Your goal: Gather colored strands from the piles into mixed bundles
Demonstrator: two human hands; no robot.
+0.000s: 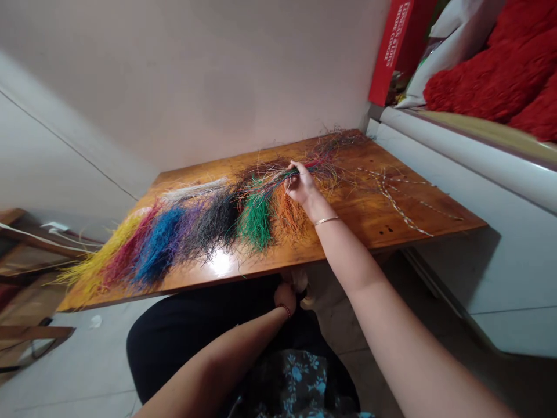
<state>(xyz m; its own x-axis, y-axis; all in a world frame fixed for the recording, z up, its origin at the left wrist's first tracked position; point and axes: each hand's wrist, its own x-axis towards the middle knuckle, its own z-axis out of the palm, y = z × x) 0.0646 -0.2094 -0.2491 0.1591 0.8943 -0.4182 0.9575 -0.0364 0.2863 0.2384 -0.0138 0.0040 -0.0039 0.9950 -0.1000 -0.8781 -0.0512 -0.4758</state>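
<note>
My right hand (300, 184) is closed round a bundle of mixed-colour strands (278, 180) above the wooden table, over the green strands (256, 223) and orange strands (289, 217). My left hand (286, 296) rests low near my lap, below the table's front edge; its fingers are hidden. To the left on the table lie bunches of yellow (102, 249), red (128, 249), blue (159, 244), purple (187, 223) and black strands (215, 220), with pale strands (195, 190) behind them. A tangled mixed pile (331, 154) lies beyond my right hand.
The wooden table (348, 223) stands against the wall. Twisted white-and-brown strands (394, 203) lie at its right. A white cabinet (478, 197) beside it bears a red box (398, 52) and red fluffy fabric (491, 75). Wooden furniture (35, 332) stands at the left.
</note>
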